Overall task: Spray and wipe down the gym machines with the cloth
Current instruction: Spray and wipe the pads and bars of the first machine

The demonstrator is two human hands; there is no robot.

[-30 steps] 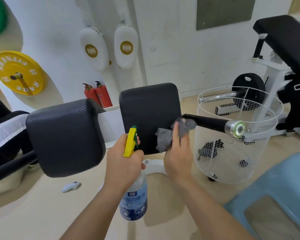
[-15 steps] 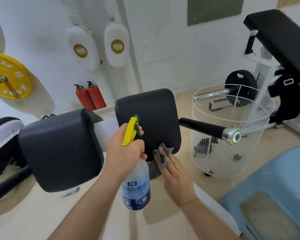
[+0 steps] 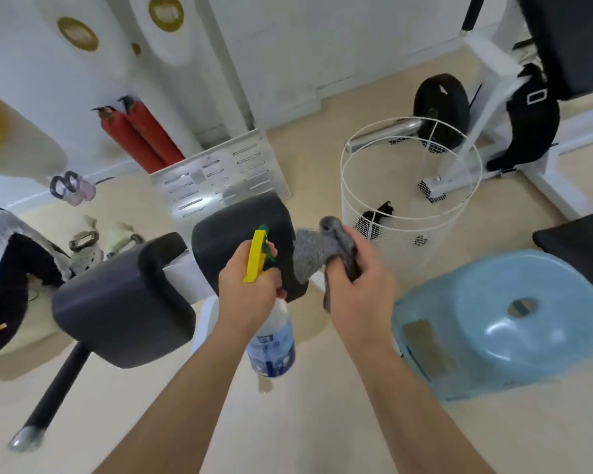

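The spray bottle (image 3: 273, 340) is gripped round its neck by the curled left hand (image 3: 247, 299). The grey cloth (image 3: 307, 256), pressed flat low on the black pad (image 3: 233, 241) half a second ago, is now bunched in the curled fingers of the right hand (image 3: 363, 295) at the pad's right edge. Probably the face is finished and the side is wiped next.

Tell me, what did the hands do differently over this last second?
The right hand slid the grey cloth from the lower edge of the black pad, fingers flat, up to its right side, and now curls round the bunched cloth. The left hand still holds the spray bottle in front of the pad.
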